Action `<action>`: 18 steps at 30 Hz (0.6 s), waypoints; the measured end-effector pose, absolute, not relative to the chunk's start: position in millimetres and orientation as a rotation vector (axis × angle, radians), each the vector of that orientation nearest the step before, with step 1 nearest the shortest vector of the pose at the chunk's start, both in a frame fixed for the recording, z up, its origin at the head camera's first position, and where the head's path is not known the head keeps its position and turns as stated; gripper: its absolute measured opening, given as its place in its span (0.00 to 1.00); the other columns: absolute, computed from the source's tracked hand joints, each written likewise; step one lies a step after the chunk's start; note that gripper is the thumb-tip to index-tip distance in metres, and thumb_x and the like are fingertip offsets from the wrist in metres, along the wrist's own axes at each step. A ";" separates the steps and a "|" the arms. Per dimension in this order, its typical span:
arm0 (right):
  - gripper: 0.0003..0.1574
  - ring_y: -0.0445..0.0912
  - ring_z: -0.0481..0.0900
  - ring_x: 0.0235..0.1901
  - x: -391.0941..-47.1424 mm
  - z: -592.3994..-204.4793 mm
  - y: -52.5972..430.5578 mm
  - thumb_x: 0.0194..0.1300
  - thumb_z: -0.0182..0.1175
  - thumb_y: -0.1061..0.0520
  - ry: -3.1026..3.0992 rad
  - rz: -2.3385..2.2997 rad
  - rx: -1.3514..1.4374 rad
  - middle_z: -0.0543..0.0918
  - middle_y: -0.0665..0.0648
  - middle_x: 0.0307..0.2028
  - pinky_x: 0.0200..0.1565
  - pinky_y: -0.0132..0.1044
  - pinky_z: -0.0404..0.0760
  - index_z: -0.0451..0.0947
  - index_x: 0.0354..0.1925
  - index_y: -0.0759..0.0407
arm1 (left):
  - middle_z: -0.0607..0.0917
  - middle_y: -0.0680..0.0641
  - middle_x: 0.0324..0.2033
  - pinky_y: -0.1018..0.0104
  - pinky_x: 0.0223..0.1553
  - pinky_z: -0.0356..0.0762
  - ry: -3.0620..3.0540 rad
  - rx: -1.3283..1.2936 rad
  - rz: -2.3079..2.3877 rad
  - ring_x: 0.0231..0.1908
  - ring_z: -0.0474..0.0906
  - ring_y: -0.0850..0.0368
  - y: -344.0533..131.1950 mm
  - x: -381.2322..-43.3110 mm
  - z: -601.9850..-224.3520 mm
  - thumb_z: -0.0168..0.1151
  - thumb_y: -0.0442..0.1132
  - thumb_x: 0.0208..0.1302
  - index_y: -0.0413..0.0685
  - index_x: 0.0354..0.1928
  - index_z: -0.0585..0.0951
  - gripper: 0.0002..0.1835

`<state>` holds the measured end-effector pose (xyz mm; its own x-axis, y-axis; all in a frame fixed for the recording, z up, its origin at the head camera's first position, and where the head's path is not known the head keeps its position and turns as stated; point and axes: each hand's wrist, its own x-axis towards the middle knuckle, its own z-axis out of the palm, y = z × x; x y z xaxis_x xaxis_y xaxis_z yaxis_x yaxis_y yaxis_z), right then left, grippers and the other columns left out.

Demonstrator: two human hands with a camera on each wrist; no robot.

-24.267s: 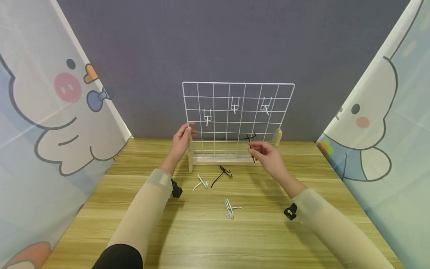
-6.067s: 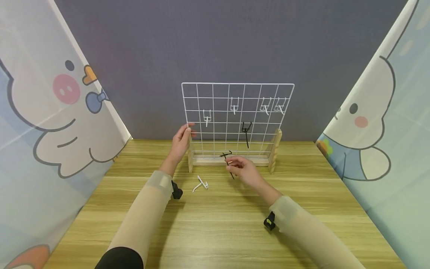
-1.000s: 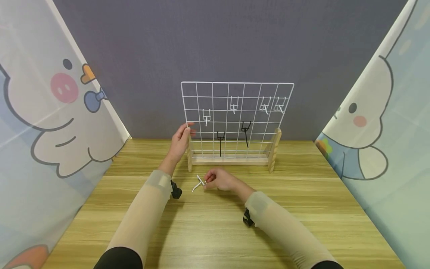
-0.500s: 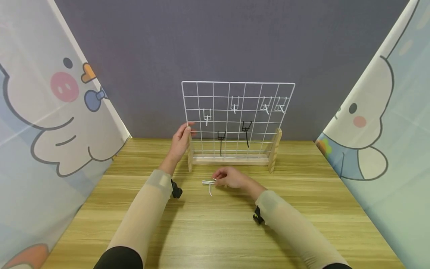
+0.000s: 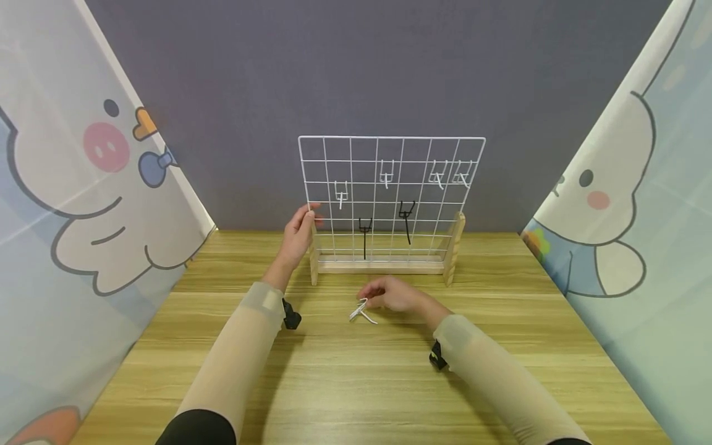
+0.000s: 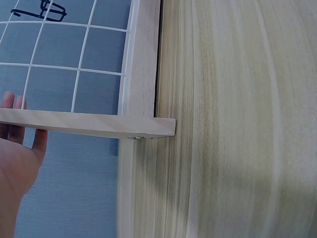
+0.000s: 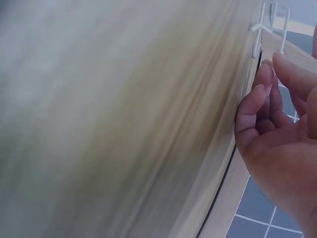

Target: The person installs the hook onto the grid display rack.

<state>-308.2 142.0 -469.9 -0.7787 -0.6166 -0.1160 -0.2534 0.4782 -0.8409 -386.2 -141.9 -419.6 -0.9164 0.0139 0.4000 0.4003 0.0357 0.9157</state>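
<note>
A white wire grid panel (image 5: 392, 136) stands on a wooden base (image 5: 381, 267) at the back of the table. My left hand (image 5: 297, 238) grips its left side; in the left wrist view, the fingers and thumb lie either side of the wooden upright (image 6: 99, 124). Just in front of the base, my right hand (image 5: 396, 293) pinches a white wire display hook (image 5: 363, 310) whose prong points down and right. The right wrist view shows this hook (image 7: 257, 27) at the thumb and fingertip. Several white hooks (image 5: 341, 196) hang on the grid, with two longer black hooks (image 5: 364, 238) lower down.
The wood-grain table (image 5: 345, 383) extends toward me. A grey wall panel (image 5: 389, 74) rises directly behind the rack. Cartoon-printed curtains (image 5: 111, 247) flank the table on both sides. A wooden upright (image 5: 455, 250) supports the grid's right end.
My right hand has lifted the last loose white hook from the table, moved right and turned it. Earlier, both black hooks and another white hook went onto the grid. My left hand stays put.
</note>
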 end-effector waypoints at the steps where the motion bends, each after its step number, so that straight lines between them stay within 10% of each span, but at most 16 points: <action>1: 0.18 0.44 0.80 0.40 -307.9 -469.7 142.3 0.76 0.67 0.63 2.329 -1.223 -0.722 0.89 0.60 0.49 0.39 0.33 0.79 0.86 0.61 0.64 | 0.82 0.22 0.60 0.63 0.56 0.76 -2.032 -0.422 -1.963 0.59 0.85 0.40 -141.9 -386.0 -419.5 0.47 0.45 0.91 0.36 0.75 0.75 0.24; 11: 0.16 0.41 0.78 0.36 -300.9 -475.5 159.3 0.70 0.71 0.63 2.257 -1.306 -0.624 0.86 0.56 0.41 0.34 0.31 0.77 0.82 0.53 0.69 | 0.86 0.31 0.55 0.47 0.68 0.74 -2.013 -0.447 -1.967 0.62 0.80 0.27 -141.2 -386.7 -418.2 0.48 0.44 0.90 0.40 0.73 0.78 0.22; 18: 0.13 0.42 0.81 0.41 -290.0 -478.9 159.0 0.69 0.74 0.60 2.265 -1.249 -0.640 0.88 0.53 0.42 0.43 0.32 0.81 0.87 0.50 0.61 | 0.82 0.23 0.60 0.51 0.70 0.75 -2.045 -0.443 -1.955 0.54 0.85 0.53 -141.6 -384.5 -417.7 0.47 0.45 0.91 0.39 0.75 0.76 0.23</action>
<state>-290.0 159.0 -478.9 -0.7793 -0.6008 -0.1780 -0.1701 0.4763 -0.8627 -384.5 -141.6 -417.7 -0.9147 0.0299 0.4030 0.4039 0.0388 0.9140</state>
